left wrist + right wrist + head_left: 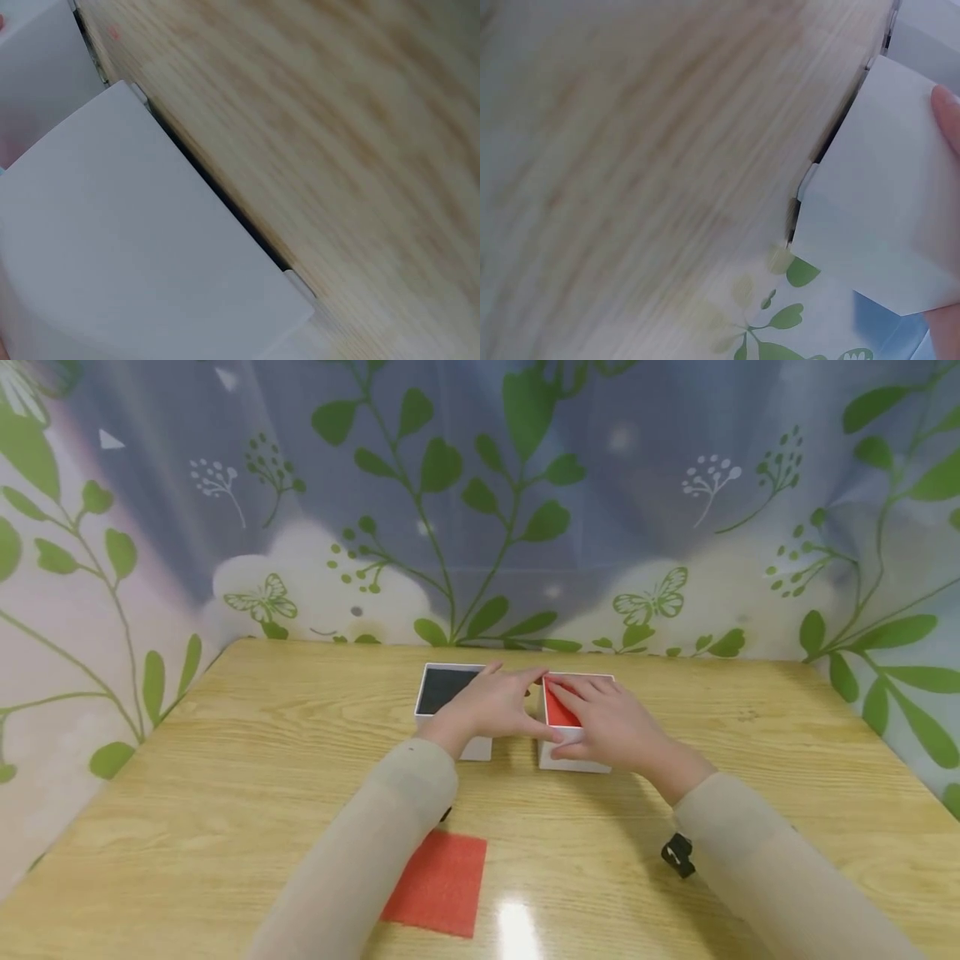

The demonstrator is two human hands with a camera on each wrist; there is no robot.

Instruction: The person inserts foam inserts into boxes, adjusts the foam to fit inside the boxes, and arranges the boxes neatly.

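Two white open-topped boxes stand side by side. Dark material fills the top of the left box (447, 690); red material (560, 705), probably cloth, lies inside the right box (576, 762). My left hand (498, 702) reaches across the left box, its thumb and fingertips spread along the right box's left edge. Over the red material my right hand (615, 720) lays its extended fingers, with the thumb against the box's front. That thumb (949, 120) also shows on a white wall in the right wrist view. Most of the left hand falls outside the left wrist view.
A flat red cloth square (442, 883) lies on the wooden table (285, 760) near the front, partly covered by the left sleeve. Black gear (678, 855) hangs at the right sleeve. Behind the table's back edge hangs a leaf-patterned curtain (480, 510).
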